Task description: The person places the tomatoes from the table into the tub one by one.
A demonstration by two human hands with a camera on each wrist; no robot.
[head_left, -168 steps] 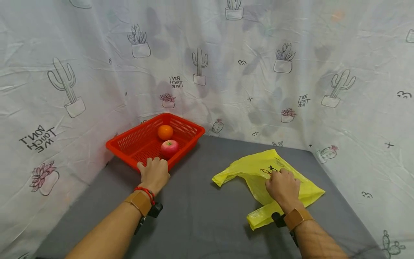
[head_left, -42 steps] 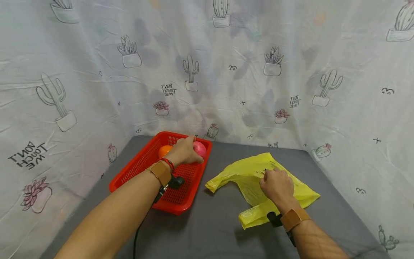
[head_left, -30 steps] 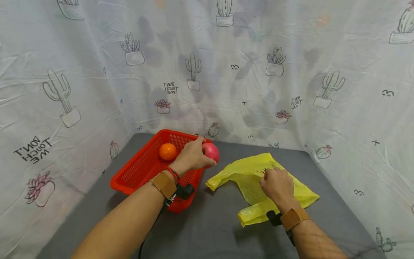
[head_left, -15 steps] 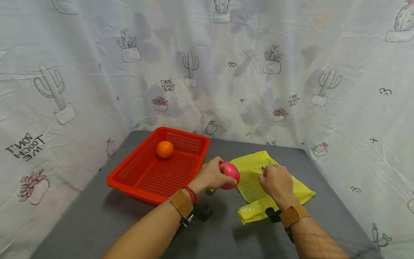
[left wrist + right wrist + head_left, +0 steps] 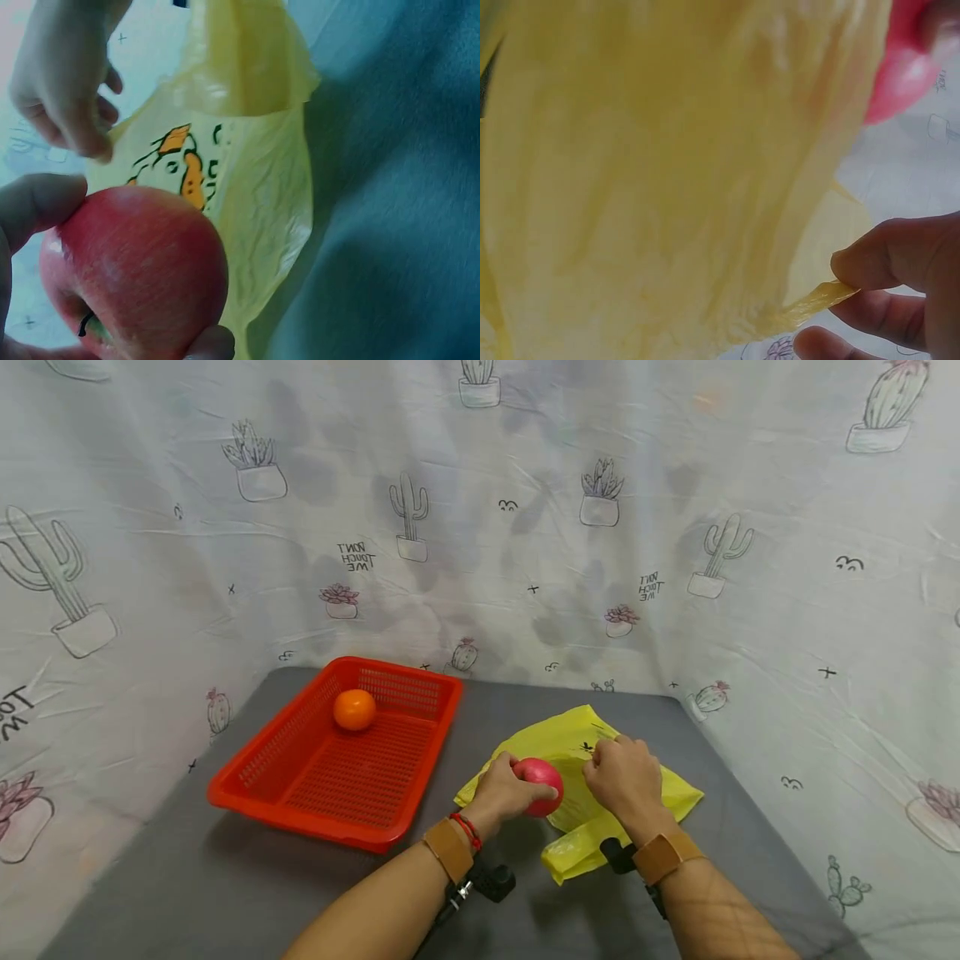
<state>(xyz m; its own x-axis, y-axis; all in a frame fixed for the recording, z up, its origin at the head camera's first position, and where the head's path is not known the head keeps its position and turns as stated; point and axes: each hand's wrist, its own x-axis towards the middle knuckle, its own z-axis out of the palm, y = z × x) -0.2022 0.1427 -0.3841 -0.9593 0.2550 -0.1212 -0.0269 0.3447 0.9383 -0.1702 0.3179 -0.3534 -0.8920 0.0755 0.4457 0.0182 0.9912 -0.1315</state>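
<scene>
My left hand grips a red apple between thumb and fingers, held just off the mouth of a yellow plastic bag. In the left wrist view the apple fills the lower left, stem toward the camera, and the bag's printed drawing shows behind it. My right hand pinches the bag's upper layer. In the right wrist view, a fold of thin yellow plastic is caught between thumb and forefinger of that right hand.
A red slotted plastic basket stands on the grey tabletop at left, with one orange inside. A white curtain printed with potted cacti encloses the table at the back and sides.
The left hand has taken the apple out of the basket and carried it right to the yellow bag. The basket has turned from its earlier position. The right hand keeps its hold on the bag.
</scene>
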